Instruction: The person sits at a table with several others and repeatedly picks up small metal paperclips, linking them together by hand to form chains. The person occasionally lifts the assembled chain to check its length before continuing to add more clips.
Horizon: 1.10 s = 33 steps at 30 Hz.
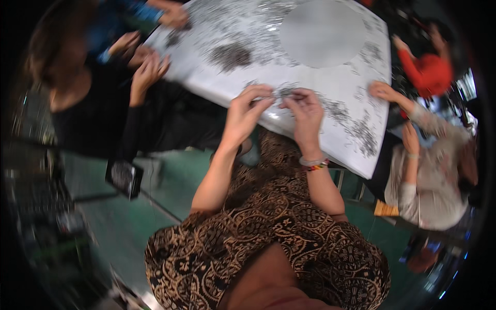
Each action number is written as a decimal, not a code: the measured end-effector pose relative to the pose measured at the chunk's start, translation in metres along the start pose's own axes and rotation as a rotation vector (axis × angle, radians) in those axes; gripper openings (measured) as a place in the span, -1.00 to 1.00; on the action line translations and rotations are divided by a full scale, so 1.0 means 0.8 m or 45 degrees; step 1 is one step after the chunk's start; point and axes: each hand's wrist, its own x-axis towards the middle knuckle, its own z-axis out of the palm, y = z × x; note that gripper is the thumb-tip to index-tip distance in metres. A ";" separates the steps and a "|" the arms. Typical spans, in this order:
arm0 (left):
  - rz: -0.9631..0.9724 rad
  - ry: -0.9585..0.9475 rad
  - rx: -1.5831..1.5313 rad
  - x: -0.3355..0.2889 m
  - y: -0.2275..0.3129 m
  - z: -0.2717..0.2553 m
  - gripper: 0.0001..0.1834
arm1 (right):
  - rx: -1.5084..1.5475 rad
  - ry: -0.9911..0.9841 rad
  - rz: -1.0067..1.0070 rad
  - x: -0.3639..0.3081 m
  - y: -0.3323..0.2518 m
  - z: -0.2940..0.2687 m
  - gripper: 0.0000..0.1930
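Both of my hands are raised over the near edge of a white-covered table [206, 85], facing each other a short way apart. My left hand [247, 109] has its thumb and fingers pinched together. The fingers of my right hand [307, 114] are bent in a pinch too, level with the left. Whatever sits in either pinch is too small and blurred to name. Just beyond my fingertips lie small thin dark pieces [287, 90], and a looser spread of them [361, 134] reaches toward the table's right corner.
A dense dark heap of pieces [231, 56] lies farther left. A round grey disc [323, 33] covers the table's far middle. Co-workers' hands [150, 70] are at the left edge, another person's hand [383, 90] rests at the right. A dark box-like object [124, 178] is at lower left.
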 end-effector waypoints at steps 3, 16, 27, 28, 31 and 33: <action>-0.076 0.054 -0.027 0.003 -0.002 0.008 -0.87 | 0.004 -0.048 0.018 -0.004 0.002 0.008 -0.79; -0.228 0.340 -0.166 -0.003 -0.014 -0.003 -0.89 | -0.605 -0.265 0.186 0.073 0.036 -0.066 -0.75; -0.327 0.444 0.155 -0.019 -0.022 -0.036 -0.94 | -1.677 -0.309 -0.087 0.263 0.191 -0.139 -0.64; -0.298 0.459 0.191 -0.020 -0.023 -0.039 -0.92 | -1.690 -0.306 -0.083 0.262 0.189 -0.143 -0.65; -0.267 0.453 0.291 -0.028 -0.024 -0.047 -0.89 | -1.687 -0.239 -0.107 0.254 0.172 -0.153 -0.66; -0.252 0.435 0.288 -0.032 -0.026 -0.051 -0.87 | -1.725 -0.136 -0.076 0.241 0.148 -0.159 -0.67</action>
